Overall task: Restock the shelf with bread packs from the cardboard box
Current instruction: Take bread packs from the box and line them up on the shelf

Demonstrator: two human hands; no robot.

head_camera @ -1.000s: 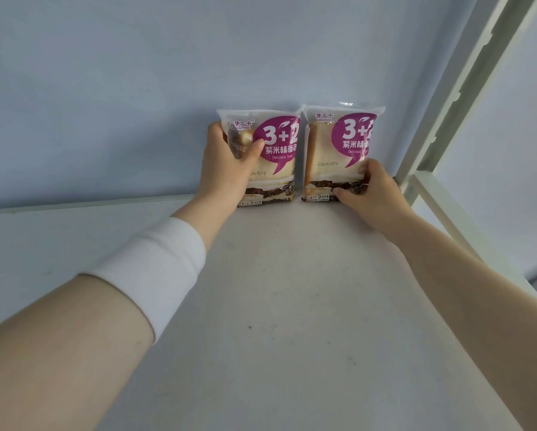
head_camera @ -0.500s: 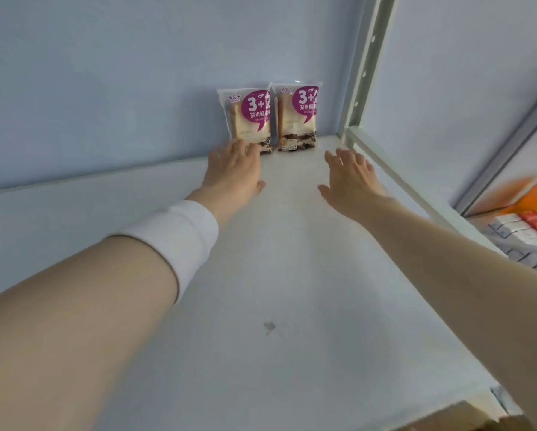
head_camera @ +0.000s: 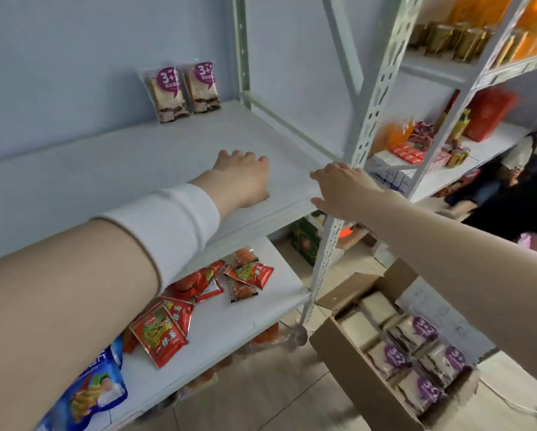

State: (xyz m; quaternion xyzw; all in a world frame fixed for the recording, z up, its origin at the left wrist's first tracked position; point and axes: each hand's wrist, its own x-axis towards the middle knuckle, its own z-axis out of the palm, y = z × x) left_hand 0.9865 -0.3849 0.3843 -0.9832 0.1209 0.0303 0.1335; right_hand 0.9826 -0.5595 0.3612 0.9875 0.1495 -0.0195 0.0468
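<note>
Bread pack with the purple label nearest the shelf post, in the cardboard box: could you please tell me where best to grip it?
Probably from above, through the open top of the cardboard box. The bread pack lies label up, wedged among neighbours, so only its upper face is free; pinch across its width with thumb and fingers and lift up. The empty right hand is nearer.

- I see red snack packets (head_camera: 158, 334) scattered at lower centre.
- A blue bag (head_camera: 96, 390) sits lower left.
- A red box (head_camera: 488, 113) stands upper right, near a person (head_camera: 534, 169).
</note>
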